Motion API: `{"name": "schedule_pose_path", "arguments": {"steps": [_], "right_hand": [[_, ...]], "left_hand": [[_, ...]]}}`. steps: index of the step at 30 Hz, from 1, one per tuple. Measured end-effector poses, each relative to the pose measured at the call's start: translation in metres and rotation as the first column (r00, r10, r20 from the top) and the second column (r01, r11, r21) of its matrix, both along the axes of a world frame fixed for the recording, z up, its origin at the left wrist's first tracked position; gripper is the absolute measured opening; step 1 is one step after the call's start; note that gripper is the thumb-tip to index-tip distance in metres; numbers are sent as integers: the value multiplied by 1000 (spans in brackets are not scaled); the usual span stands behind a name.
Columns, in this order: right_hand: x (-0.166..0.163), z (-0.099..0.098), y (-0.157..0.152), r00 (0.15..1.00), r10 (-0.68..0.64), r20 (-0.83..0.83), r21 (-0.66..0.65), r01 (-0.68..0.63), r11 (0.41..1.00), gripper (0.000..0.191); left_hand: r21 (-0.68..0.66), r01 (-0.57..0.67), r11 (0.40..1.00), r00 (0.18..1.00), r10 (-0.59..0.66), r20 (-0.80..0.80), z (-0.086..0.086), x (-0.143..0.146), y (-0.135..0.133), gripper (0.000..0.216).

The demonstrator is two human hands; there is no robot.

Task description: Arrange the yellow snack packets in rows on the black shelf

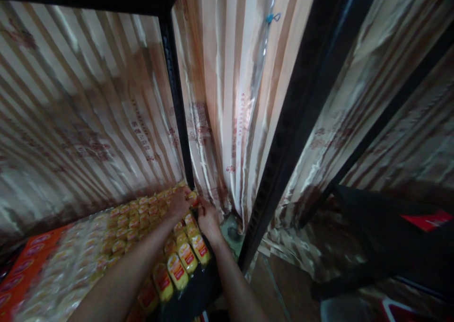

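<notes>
My left hand [179, 204] reaches to the far corner of a black shelf, its fingers closed around a small yellow packet [192, 196] with a red and orange label. From the other side my right hand [208, 219] pinches the same packet at its right edge. Rows of similar yellow packets [138, 218] cover the shelf to the left of my hands. Nearer to me, several larger-looking packets [176, 270] lie in a row along the shelf's front edge, below my forearms. My fingertips are small and dim, so their exact grip is hard to see.
A black upright post [177, 85] rises just behind my hands. A thicker post [287, 128] slants up on the right. Striped plastic sheeting [227, 76] hangs behind the shelf. Clear-wrapped packets [71, 251] and an orange box [31, 260] lie left. Another dark shelf [376, 218] stands right.
</notes>
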State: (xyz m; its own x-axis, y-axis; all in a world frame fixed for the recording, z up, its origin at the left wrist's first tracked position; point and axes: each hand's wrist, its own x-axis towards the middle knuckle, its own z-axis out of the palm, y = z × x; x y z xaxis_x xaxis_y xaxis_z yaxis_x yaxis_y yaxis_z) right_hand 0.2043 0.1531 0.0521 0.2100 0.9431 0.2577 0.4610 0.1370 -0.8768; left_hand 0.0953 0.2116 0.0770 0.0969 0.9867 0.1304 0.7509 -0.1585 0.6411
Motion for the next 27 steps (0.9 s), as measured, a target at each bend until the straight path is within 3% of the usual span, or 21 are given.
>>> {"name": "schedule_pose_path", "arguments": {"steps": [12, 21, 27], "right_hand": [[-3, -12, -3, 997, 64, 50, -81, -60, 995, 38], [-1, -27, 0, 987, 140, -79, -71, -146, 987, 48], [-5, -30, 1, 986, 88, -140, -147, -109, 983, 59]], "left_hand": [[159, 24, 987, 932, 36, -361, -10, -3, -10, 20], [185, -13, 983, 947, 72, -314, -14, -5, -5, 20], [171, -4, 985, 956, 54, -289, -15, -6, -6, 13]]}}
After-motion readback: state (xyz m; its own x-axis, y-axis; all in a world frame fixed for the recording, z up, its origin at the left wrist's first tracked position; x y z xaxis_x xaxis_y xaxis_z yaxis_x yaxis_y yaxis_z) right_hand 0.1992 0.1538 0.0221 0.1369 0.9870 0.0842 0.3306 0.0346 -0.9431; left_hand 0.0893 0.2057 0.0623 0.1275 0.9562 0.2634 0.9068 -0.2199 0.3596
